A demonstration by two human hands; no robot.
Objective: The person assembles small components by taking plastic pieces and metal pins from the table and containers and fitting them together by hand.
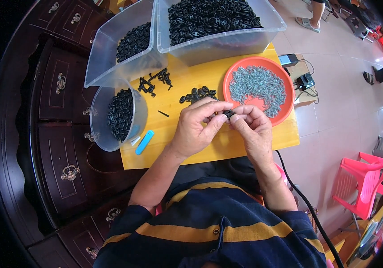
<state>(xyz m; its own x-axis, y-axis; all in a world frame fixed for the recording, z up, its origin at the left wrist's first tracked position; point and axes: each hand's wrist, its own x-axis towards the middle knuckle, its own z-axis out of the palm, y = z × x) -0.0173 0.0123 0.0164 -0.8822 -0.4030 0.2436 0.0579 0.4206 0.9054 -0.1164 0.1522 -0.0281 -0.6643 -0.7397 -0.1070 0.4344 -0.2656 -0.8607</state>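
While both hands meet over the yellow table point(245, 147), far left sits a dark wooden drawer cabinet point(62, 147). Next, a round clear tub point(100, 129) of black rings, with a blue strip point(144, 142) lying just beside it on the table. Above: two clear rectangular bins point(111, 49) of the same black parts. Loose black pieces point(155, 80) are scattered near them, with a small cluster of rings point(199, 94) just above the hands. Left hand point(196, 127) and right hand point(252, 127) touch at the fingertips, both pinching one small black part point(228, 114). Right of that is an orange tray point(285, 114) of grey screws; pink plastic chairs point(370, 178) stand far right on the floor.
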